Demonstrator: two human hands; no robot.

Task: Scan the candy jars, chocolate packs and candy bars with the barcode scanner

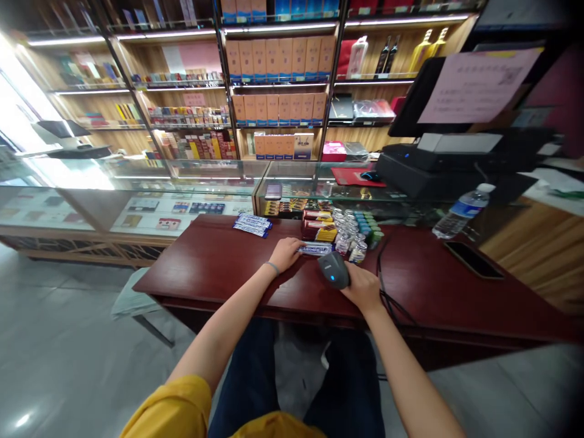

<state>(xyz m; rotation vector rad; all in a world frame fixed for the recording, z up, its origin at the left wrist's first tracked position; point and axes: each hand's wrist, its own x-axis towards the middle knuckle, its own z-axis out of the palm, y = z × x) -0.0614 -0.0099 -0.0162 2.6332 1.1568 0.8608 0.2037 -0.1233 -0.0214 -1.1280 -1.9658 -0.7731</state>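
The person sits at a dark red wooden counter (214, 261) in a shop. The right hand (362, 287) is wrapped around the grip of a grey barcode scanner (334, 269), fingers closed firmly on it, its blue-lit head tipped toward eleven o'clock. There, the left hand (285, 252) rests flat on one end of a long blue-and-white pack (317, 249). The fingers press down on top of it rather than curl round it, so it is pinned to the wood, not lifted. The pack lies across the counter just beyond the scanner's nose.

At about ten o'clock from the left hand, well apart, two more blue-and-white packs (252, 224) lie side by side. At twelve to one o'clock from the scanner, red-and-yellow boxes (318, 226) are stacked, with a cluster of small lidded jars (347, 234) beside them and green ones further right. The scanner's black cable (382, 267) trails along the counter on the right. Further off at two o'clock lie a water bottle (460, 211) on its side and a dark phone (473, 260).

By my reckoning the scanning is at an early-to-middle stage. One pack is under the reader now, the two set aside look dealt with, and the boxes and jars seem yet to come.
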